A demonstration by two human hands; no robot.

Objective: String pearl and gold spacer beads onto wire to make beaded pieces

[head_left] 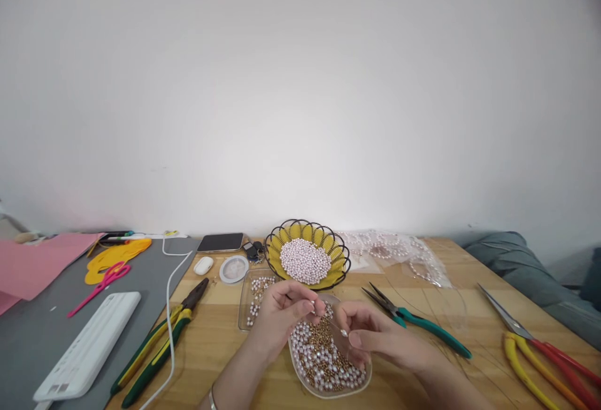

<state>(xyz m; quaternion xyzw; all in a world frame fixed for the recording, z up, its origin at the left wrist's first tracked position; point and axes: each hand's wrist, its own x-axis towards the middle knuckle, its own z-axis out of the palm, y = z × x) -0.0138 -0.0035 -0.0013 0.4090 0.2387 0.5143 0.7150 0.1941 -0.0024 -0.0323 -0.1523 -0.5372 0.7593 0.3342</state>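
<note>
Over a small tray [307,391] of white pearl and gold beads, my two hands face each other. My left hand [284,317] is closed in a pinch at the thumb and forefinger, where a thin strand [332,322] with a tiny bead meets the fingertips. Near the tray's right side, my right hand [373,337] pinches a white pearl bead [344,333] at its fingertips, at the strand's other end. Whether the strand is thread or wire is too fine to tell. Behind my left hand, a clear tray [243,307] holds more beads, partly hidden.
A yellow basket [339,275] of pearls stands behind. Green pliers [436,332] and red-yellow scissors [521,335] lie right; larger pliers [164,341], a white cable [169,310], a spool [233,269] and a phone [220,242] lie left. Bagged bead strands [399,253] rest at the back.
</note>
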